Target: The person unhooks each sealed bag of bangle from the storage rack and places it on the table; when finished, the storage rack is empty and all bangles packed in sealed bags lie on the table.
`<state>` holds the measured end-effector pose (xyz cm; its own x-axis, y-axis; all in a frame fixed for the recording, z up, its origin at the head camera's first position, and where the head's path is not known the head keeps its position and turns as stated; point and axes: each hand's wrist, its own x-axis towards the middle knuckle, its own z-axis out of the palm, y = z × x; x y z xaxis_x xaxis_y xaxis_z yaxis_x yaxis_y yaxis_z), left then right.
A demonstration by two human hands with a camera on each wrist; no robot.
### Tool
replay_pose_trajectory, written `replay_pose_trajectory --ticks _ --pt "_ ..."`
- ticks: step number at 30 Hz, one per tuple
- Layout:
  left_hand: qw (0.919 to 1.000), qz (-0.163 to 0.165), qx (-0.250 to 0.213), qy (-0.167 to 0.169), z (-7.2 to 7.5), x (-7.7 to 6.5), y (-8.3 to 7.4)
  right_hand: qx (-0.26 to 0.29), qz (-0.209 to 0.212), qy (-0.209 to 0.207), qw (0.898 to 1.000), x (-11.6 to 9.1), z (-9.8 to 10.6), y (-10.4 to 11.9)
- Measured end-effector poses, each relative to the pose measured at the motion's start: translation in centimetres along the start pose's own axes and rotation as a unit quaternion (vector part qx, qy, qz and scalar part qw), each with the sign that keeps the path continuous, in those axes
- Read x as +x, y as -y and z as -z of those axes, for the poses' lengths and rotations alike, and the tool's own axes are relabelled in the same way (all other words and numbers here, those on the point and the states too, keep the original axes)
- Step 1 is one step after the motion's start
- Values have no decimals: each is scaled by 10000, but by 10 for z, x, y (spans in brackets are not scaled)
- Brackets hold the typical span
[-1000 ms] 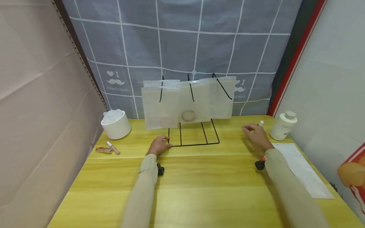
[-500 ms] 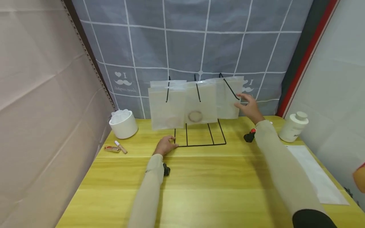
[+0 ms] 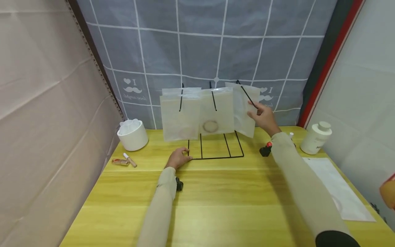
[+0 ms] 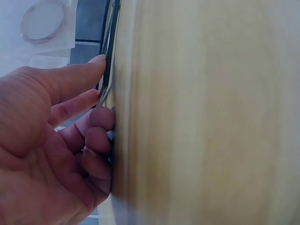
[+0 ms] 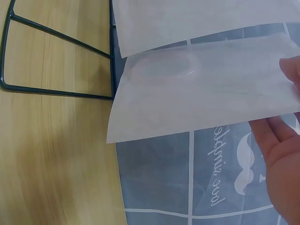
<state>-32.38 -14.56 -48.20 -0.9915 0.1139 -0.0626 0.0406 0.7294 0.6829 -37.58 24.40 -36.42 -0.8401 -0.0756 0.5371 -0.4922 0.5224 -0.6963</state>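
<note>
A black wire rack (image 3: 220, 157) stands at the back of the table, with translucent white bags hanging from its three hooks. My left hand (image 3: 178, 157) pinches the front left corner of the base between thumb and index finger; the left wrist view shows the other fingers curled beside the wire. On the right hook hangs a bag (image 3: 242, 113), tilted, its right edge pinched by my right hand (image 3: 265, 120). A faint ring shape (image 5: 164, 65) shows inside that bag in the right wrist view. The middle bag (image 3: 217, 106) also has a ring inside; the left bag (image 3: 180, 118) hangs straight.
At the left are a white round pot (image 3: 133, 135) and two small tubes (image 3: 120, 162). On the right stand a white bottle (image 3: 316, 138) and a small white-capped item (image 3: 291, 135), near a flat white bag (image 3: 342, 192). Grey checked cloth (image 3: 197, 55) covers the back.
My right hand has risen from the table's right side to the right bag and pinched its edge. The bag has swung and tilted. My left hand has stayed at the rack's corner.
</note>
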Motion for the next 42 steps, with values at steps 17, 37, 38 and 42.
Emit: replay_pose_trajectory --ticks 17,37,38,42 --pt "9999 51 -5 100 0 -1 2 -335 483 -183 9981 -25 13 6" --pt "9999 50 -42 117 0 0 2 -1083 1410 -283 9837 -77 52 25" --pt "9999 40 -38 112 -1 1 2 -1151 1493 -313 9816 -79 54 27" --pt "10000 22 -16 84 -1 1 1 -1347 1799 -407 9736 -84 62 33"
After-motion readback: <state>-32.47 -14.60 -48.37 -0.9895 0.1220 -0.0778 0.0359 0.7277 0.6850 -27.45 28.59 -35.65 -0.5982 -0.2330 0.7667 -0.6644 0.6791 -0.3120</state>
